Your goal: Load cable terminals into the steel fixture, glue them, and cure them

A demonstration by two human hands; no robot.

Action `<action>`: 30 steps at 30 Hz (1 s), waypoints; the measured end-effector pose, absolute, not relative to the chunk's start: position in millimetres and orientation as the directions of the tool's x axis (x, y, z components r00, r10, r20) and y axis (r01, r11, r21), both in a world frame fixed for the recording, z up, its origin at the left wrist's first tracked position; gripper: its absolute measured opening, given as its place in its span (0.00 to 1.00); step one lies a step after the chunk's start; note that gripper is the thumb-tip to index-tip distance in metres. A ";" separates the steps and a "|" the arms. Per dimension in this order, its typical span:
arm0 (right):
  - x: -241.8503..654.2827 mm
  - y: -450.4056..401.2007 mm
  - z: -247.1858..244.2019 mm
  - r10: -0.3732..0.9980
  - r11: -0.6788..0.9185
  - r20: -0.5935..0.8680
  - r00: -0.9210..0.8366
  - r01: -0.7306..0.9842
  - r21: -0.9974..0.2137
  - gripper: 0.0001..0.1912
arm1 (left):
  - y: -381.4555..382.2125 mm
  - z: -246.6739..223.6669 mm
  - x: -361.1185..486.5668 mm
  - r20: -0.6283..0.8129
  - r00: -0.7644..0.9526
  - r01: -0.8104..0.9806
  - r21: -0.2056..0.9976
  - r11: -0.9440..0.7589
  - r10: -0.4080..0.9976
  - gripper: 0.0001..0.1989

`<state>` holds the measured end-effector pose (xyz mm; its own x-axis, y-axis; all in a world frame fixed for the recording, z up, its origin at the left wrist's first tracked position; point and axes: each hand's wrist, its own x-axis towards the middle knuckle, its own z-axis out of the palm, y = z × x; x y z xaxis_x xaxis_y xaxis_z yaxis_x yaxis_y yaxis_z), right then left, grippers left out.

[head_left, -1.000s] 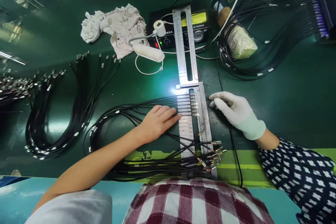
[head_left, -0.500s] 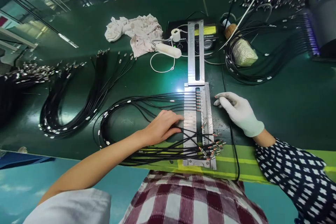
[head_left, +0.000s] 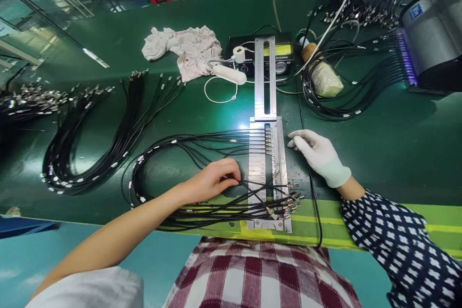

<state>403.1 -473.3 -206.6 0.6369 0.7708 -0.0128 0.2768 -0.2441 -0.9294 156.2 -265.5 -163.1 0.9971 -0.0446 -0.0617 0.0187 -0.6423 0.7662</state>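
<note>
My bare left hand point(head_left: 212, 179) is closed, thumb and finger pinched on a black cable point(head_left: 245, 183) just left of a slotted metal fixture point(head_left: 257, 168). In the upper part of the fixture several cables point(head_left: 216, 134) lie side by side, their metal ends lined up along its slot. Other loose cables point(head_left: 224, 214) cross its lower part, with connector ends point(head_left: 292, 202) bunched past its right edge. My right hand point(head_left: 319, 156), in a white glove, rests right of the fixture. Its fingers are loosely stretched, apart from the fixture, and nothing shows in them.
A white lamp point(head_left: 230, 74) shines on the bench before a black control box point(head_left: 285, 60). Crumpled white cloth point(head_left: 198, 50) lies at the back. Cable bundles point(head_left: 90, 173) fill the left side. At the right, cables run into a grey machine point(head_left: 433, 33) with purple light.
My left hand has drawn back from the fixture's edge, its fingers curling in on a cable. My right hand keeps its pose beside the fixture. The whole view has shifted slightly.
</note>
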 end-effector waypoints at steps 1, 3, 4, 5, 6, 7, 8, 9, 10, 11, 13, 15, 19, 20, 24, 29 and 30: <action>403.0 -473.1 -206.3 0.772 -0.240 -0.015 0.635 0.271 -0.932 0.15 | -266.1 -162.4 156.7 -0.028 1.000 0.021 0.770 -0.638 -0.001 0.06; 402.7 -472.5 -205.7 0.775 -0.229 -0.014 0.632 0.260 -0.938 0.15 | -269.3 -165.1 160.2 0.080 0.992 0.019 0.686 -0.727 0.101 0.05; 402.5 -472.2 -205.4 0.775 -0.227 -0.013 0.632 0.258 -0.939 0.15 | -272.0 -168.5 163.2 0.142 0.981 0.021 0.593 -0.805 0.130 0.06; 402.3 -472.0 -205.1 0.774 -0.226 -0.012 0.633 0.258 -0.939 0.15 | -275.0 -172.8 166.6 0.189 0.973 0.023 0.483 -0.875 0.130 0.06; 402.2 -471.9 -205.0 0.773 -0.226 -0.010 0.634 0.260 -0.939 0.15 | -278.2 -177.8 170.4 0.219 0.970 0.014 0.379 -0.925 0.105 0.07; 402.1 -471.9 -205.0 0.773 -0.227 -0.008 0.634 0.265 -0.937 0.15 | -281.2 -182.8 174.2 0.229 0.971 -0.009 0.303 -0.953 0.064 0.07; 402.0 -472.0 -205.1 0.773 -0.226 -0.003 0.634 0.272 -0.935 0.14 | -283.9 -187.5 177.7 0.228 0.973 -0.045 0.267 -0.963 0.017 0.08; 401.9 -472.2 -205.3 0.775 -0.226 0.003 0.633 0.280 -0.933 0.14 | -286.2 -191.5 180.9 0.227 0.973 -0.090 0.266 -0.960 -0.028 0.09; 401.9 -472.4 -205.5 0.776 -0.225 0.007 0.630 0.287 -0.931 0.14 | -287.9 -194.5 183.6 0.227 0.972 -0.130 0.285 -0.950 -0.065 0.09; 401.9 -472.7 -205.7 0.778 -0.224 0.010 0.628 0.292 -0.930 0.14 | -289.1 -196.7 185.9 0.229 0.969 -0.161 0.309 -0.938 -0.091 0.09; 401.8 -473.1 -205.6 0.781 -0.226 0.009 0.624 0.297 -0.928 0.14 | -290.3 -198.4 189.3 0.224 0.968 -0.186 0.357 -0.916 -0.109 0.09; 401.7 -473.3 -204.9 0.782 -0.233 0.004 0.623 0.299 -0.925 0.14 | -290.7 -197.9 191.6 0.206 0.974 -0.174 0.410 -0.896 -0.095 0.09; 402.1 -473.1 -203.2 0.778 -0.261 -0.010 0.628 0.308 -0.915 0.13 | -290.1 -194.5 193.0 0.251 0.964 -0.197 0.481 -0.854 -0.081 0.07; 402.3 -473.0 -203.0 0.778 -0.269 -0.016 0.629 0.310 -0.912 0.13 | -289.3 -193.7 192.9 0.289 0.954 -0.213 0.464 -0.860 -0.080 0.06; 403.5 -473.1 -202.5 0.783 -0.292 -0.018 0.622 0.342 -0.893 0.12 | -280.8 -192.5 192.3 0.324 0.946 -0.148 0.381 -0.913 -0.018 0.05; 403.5 -474.3 -201.0 0.785 -0.313 -0.016 0.619 0.375 -0.873 0.13 | -270.7 -196.3 191.7 0.241 0.967 -0.020 0.409 -0.912 0.087 0.06; 403.5 -474.5 -200.9 0.785 -0.314 -0.016 0.620 0.375 -0.872 0.13 | -270.6 -197.5 191.6 0.247 0.965 -0.020 0.402 -0.916 0.087 0.05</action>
<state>403.5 -474.5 -200.9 0.6197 0.7847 -0.0164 0.3749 -0.3143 -0.8722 191.6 -270.6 -197.5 0.9652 0.0868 0.2467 -0.0203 -0.9156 0.4017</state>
